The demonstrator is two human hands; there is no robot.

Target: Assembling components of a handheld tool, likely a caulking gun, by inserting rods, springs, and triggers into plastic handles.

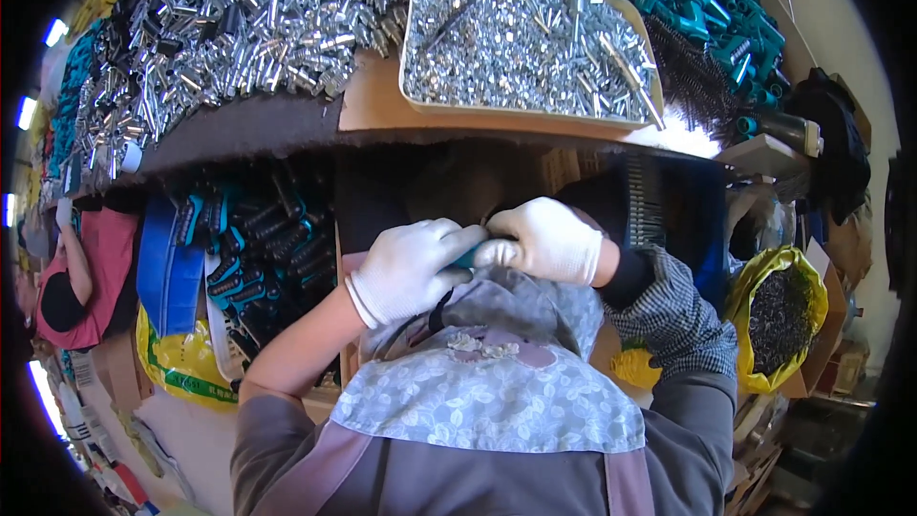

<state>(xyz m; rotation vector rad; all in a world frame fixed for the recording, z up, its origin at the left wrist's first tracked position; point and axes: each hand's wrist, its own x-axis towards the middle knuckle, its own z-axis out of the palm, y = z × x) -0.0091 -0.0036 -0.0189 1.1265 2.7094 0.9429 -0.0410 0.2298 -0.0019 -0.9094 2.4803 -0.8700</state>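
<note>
In white knit gloves, both my hands meet in front of my apron, below the table's edge. My left hand (411,268) is closed around a small teal piece (467,257), of which only a sliver shows between the gloves. The fingers of my right hand (546,241) curl in at the other end of this piece. Its full shape is hidden by the gloves. Above my hands, on the table, a cream tray (408,57) holds many small shiny metal parts.
Loose metal parts (258,29) heap at the table's left, teal plastic parts (707,10) and dark springs (693,67) at its right. Black-and-teal handles (253,277) lie in a container at left. A yellow bag (817,306) holds dark small parts. Another person (95,272) is far left.
</note>
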